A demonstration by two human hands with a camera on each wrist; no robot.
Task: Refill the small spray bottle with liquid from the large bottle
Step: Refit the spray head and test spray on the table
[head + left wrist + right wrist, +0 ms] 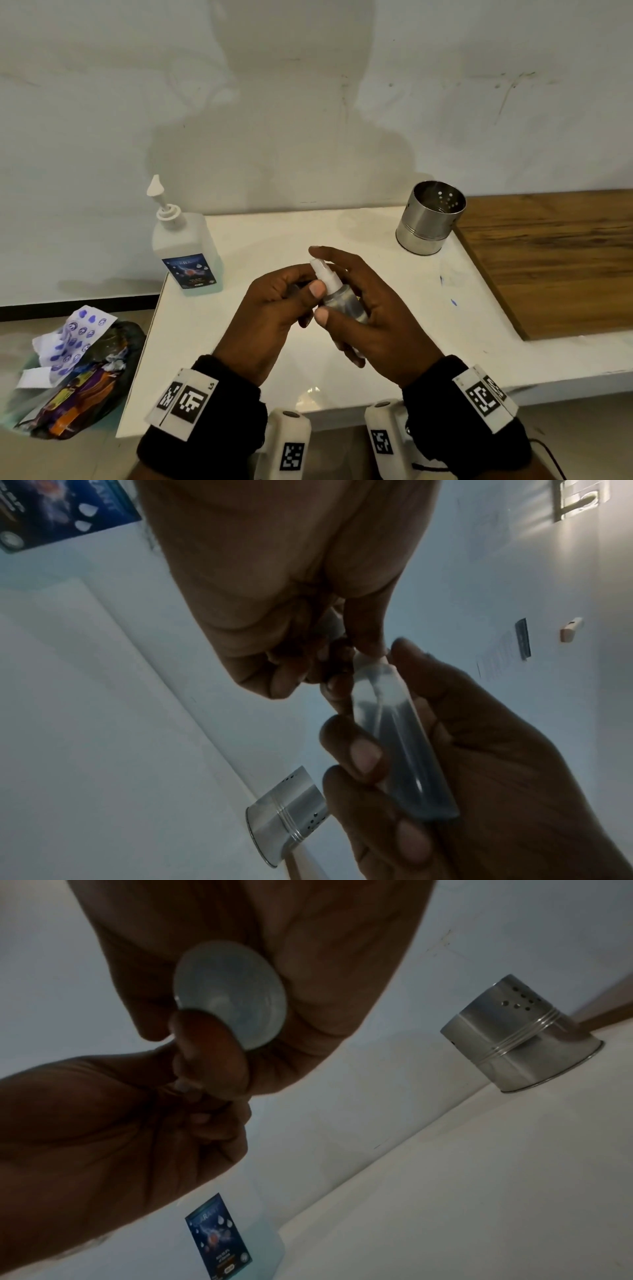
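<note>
fingers (317,289) pinching the sprayer (323,274), to unscrew it I think | right hand (370,308) gripping, steadying the bottle (342,301) | refill (186,246) waiting at 10 o'clock

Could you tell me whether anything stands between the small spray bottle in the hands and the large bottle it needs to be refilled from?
Nothing visible does. The small spray bottle is held above the table by the right hand, with the left hand at its spray head. The large bottle stands to the left, with bare tabletop between them.
</note>
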